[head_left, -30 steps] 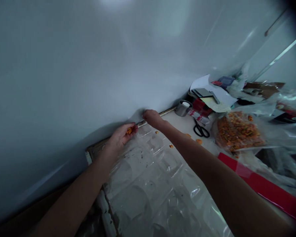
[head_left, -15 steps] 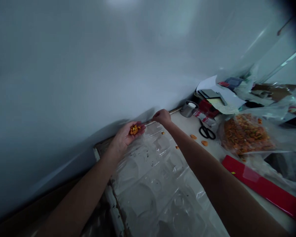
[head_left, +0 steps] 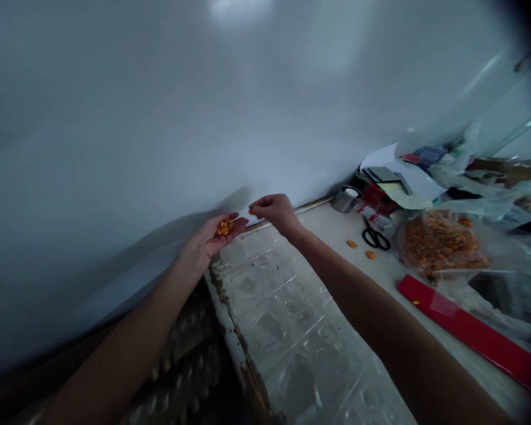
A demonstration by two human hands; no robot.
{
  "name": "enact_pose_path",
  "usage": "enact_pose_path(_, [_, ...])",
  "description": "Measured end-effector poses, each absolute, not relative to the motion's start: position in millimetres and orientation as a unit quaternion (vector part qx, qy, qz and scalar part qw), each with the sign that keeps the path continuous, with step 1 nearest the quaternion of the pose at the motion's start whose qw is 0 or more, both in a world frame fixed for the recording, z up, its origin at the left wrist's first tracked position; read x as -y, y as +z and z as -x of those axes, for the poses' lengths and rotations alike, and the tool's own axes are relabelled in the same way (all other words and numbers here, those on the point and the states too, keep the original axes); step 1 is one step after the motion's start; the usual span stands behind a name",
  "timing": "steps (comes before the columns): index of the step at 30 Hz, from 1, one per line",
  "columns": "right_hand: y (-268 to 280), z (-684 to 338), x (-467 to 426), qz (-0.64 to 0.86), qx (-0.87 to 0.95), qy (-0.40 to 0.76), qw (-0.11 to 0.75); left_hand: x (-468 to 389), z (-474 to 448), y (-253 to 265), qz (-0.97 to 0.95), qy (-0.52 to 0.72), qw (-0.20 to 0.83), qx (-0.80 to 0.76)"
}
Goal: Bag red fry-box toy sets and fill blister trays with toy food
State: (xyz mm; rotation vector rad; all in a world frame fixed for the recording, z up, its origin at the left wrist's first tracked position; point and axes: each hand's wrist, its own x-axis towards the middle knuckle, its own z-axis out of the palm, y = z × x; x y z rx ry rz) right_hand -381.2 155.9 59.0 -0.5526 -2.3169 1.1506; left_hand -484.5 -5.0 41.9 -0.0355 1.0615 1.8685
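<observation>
Orange, shiny little pieces [head_left: 225,228] sit heaped in the left hand [head_left: 209,239], its palm upturned and fingers loosely extended. Just beside it, the right hand [head_left: 278,212] pinches a small orange bit [head_left: 251,211] between closed fingers. A narrow gap parts the hands, both near the pale wall [head_left: 194,118] behind the worktop [head_left: 323,225]. Clear moulded plastic [head_left: 287,307] reaches close to the chipped left edge [head_left: 230,327]; dark space drops away beyond. Scissors [head_left: 375,238] lie well to the right.
</observation>
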Motion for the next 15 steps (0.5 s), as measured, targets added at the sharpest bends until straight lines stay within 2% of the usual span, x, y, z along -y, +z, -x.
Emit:
enact_pose_path(2, [63,384,-158,0.251,0.840,0.411,0.248,32,490,42,0.035,0.775,0.444,-0.449])
enact_pose_path(5, [51,384,-149,0.298,0.875,0.324,0.199,67,489,35,0.085,0.770,0.416,-0.476])
enact_pose_path(11, [13,396,-112,0.305,0.907,0.238,0.166,104,476,15,0.084,0.765,0.451,-0.452])
enact_pose_path(15, [9,402,-111,0.313,0.914,0.209,0.152,120,474,3,0.004,0.771,0.353,-0.530])
